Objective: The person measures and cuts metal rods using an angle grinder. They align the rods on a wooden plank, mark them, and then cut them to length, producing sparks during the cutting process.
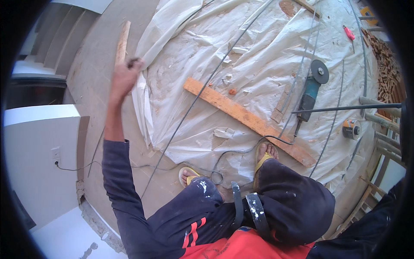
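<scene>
Currently my feed shows one left hand point(124, 79), curled at the near end of one wood strip point(123, 41); gripping or not, I can't make out. Rightward, one orange-brown plank point(248, 122) and one angle grinder point(308, 95) lie on one plastic sheet point(172, 114).

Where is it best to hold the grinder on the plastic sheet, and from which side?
The grinder is probably best gripped around its blue-green body, from above and left: the disc is at the far end, and a dark rod crosses over its near end from the right.
</scene>
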`<state>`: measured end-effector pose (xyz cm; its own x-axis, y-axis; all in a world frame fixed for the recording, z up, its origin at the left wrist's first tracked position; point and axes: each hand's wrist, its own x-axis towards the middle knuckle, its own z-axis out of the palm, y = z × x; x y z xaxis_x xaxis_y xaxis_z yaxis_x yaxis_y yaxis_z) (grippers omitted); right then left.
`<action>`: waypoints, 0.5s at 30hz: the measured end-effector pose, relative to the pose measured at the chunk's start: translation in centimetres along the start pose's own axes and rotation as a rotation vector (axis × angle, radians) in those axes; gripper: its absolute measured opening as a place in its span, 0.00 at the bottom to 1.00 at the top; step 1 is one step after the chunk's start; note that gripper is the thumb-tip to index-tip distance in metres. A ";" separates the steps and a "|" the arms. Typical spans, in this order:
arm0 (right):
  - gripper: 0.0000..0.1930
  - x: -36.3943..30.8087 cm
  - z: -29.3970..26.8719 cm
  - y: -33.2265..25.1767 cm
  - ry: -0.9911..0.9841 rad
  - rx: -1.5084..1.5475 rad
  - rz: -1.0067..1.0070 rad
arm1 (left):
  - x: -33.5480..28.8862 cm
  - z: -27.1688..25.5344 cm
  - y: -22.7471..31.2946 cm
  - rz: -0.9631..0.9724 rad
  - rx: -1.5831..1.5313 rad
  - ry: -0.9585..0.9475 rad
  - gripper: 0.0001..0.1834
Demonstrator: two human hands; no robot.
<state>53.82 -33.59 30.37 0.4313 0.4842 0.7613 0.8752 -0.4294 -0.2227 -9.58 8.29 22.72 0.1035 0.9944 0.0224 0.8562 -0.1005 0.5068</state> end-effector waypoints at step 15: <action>0.17 3.4 -8.8 15.6 -0.418 -0.417 0.273 | -9.1 22.4 -6.0 -0.075 0.097 -0.520 0.29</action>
<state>67.05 -45.35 34.86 0.7485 0.5359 0.3906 0.6001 -0.7980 -0.0550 -4.36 -0.93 0.20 0.2568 0.8534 -0.4535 0.9110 -0.0571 0.4084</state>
